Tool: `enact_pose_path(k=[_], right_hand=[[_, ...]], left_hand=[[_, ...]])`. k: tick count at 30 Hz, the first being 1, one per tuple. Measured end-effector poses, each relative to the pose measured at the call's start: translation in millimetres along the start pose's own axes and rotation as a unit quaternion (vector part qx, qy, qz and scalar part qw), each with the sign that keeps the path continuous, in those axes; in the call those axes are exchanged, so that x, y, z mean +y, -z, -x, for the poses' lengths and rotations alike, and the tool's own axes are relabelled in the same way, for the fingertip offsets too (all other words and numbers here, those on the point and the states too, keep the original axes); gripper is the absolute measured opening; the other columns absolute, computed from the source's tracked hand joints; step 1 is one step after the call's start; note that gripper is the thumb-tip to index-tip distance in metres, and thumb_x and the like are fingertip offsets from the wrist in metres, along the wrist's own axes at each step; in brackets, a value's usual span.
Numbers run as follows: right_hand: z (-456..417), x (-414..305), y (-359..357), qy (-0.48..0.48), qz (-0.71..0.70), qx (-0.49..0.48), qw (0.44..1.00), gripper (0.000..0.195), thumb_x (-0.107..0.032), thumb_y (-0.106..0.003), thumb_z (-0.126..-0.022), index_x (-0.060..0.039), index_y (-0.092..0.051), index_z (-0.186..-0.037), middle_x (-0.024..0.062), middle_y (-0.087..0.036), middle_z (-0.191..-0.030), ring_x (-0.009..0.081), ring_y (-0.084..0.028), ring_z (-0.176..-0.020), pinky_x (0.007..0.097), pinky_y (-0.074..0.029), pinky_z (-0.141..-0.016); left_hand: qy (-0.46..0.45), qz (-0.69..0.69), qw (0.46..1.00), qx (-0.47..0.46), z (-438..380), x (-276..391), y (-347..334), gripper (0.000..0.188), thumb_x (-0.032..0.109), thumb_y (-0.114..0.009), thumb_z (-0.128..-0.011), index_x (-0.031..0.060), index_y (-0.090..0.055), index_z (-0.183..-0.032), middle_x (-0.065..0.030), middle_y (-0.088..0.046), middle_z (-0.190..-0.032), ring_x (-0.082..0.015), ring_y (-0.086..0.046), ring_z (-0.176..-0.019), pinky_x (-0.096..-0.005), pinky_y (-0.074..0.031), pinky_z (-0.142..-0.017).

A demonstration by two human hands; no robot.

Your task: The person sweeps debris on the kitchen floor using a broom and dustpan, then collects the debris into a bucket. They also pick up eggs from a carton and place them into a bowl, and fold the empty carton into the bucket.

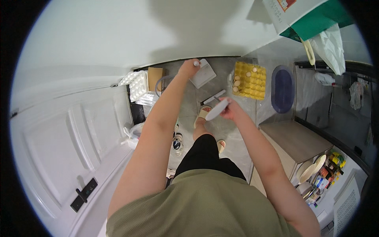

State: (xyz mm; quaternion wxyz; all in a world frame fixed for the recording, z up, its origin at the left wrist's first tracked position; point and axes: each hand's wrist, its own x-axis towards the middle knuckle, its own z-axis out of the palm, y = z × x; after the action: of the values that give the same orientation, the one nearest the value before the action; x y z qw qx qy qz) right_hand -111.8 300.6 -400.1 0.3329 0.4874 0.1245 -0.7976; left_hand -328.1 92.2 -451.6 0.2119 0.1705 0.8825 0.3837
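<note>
My left hand [189, 68] is closed around the upright handle of a white dustpan [204, 75], whose pan lies over the grey tiled floor near the wall. In my right hand [229, 109] is a rod-like handle with a broad white end [217, 109]. Beyond that hand, a long narrow broom or squeegee head [213, 97] lies close to the floor, apparently on the same handle. A yellow egg tray [251, 80] with several eggs sits to the right of the dustpan.
White egg trays [138, 86] and a cardboard box [155, 77] stand left. Shoes [177, 144] lie beside my legs. A dark blue oval mat [282, 89] is right of the yellow tray, near a brown-topped cabinet [296, 140]. A green and white bag [314, 20] hangs upper right.
</note>
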Motion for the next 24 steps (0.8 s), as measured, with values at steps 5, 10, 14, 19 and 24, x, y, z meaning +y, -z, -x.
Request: enact_pose_path(k=[5, 10, 14, 19, 24], right_hand=[[-52.2, -34.3, -114.4, 0.09, -0.124, 0.077, 0.985, 0.013, -0.019, -0.046, -0.093, -0.0098, -0.052, -0.086, 0.0017, -0.049, -0.071, 0.0136, -0.047, -0.056, 0.0264, -0.04, -0.045], [-84.4, -81.8, -180.1, 0.13, -0.171, -0.007, 0.977, 0.017, -0.013, -0.041, -0.096, -0.0068, -0.047, -0.081, 0.0021, -0.048, -0.067, 0.012, -0.044, -0.053, 0.0227, -0.037, -0.043], [-115.8, -103.6, -225.9, 0.115, -0.152, -0.033, 0.981, 0.019, -0.012, -0.04, -0.097, -0.0025, -0.046, -0.081, 0.0054, -0.05, -0.068, 0.0134, -0.046, -0.052, 0.0246, -0.042, -0.044], [-144.4, -150.2, -213.9, 0.064, -0.19, -0.051, 0.978, 0.02, -0.014, -0.042, -0.098, 0.004, -0.046, -0.09, 0.0126, -0.053, -0.074, 0.0169, -0.05, -0.054, 0.0273, -0.049, -0.05], [-127.6, -143.8, -206.9, 0.094, -0.123, -0.103, 0.982, 0.038, -0.027, -0.041, -0.1, 0.009, -0.041, -0.109, 0.025, -0.056, -0.099, 0.0267, -0.053, -0.072, 0.0352, -0.052, -0.065]], left_hand=[[0.072, -0.016, 0.997, 0.021, -44.7, -3.9, 12.5, 0.036, 0.027, -0.065, -0.08, 0.0063, -0.06, -0.109, -0.017, -0.068, -0.094, -0.0337, -0.065, -0.091, -0.0401, -0.051, -0.078], [0.1, 0.1, 0.989, 0.045, -56.3, -15.3, 16.7, 0.041, 0.019, -0.063, -0.081, 0.0031, -0.054, -0.117, -0.0194, -0.068, -0.094, -0.0361, -0.064, -0.094, -0.0414, -0.05, -0.08], [-0.138, 0.124, 0.977, 0.106, -55.2, -80.4, 10.8, 0.054, -0.008, -0.048, -0.082, 0.0086, -0.046, -0.134, -0.0109, -0.06, -0.12, -0.0179, -0.058, -0.104, -0.0297, -0.048, -0.084], [0.068, 0.324, 0.943, 0.022, -49.0, -48.2, 0.4, 0.069, -0.012, -0.047, -0.079, 0.0106, -0.035, -0.143, -0.0159, -0.057, -0.123, -0.0184, -0.059, -0.1, -0.0285, -0.048, -0.083], [0.067, 0.338, 0.937, 0.051, -38.2, -33.0, 16.6, 0.077, -0.006, -0.054, -0.079, 0.014, -0.025, -0.148, -0.0169, -0.051, -0.131, -0.0152, -0.06, -0.095, -0.027, -0.049, -0.078]])
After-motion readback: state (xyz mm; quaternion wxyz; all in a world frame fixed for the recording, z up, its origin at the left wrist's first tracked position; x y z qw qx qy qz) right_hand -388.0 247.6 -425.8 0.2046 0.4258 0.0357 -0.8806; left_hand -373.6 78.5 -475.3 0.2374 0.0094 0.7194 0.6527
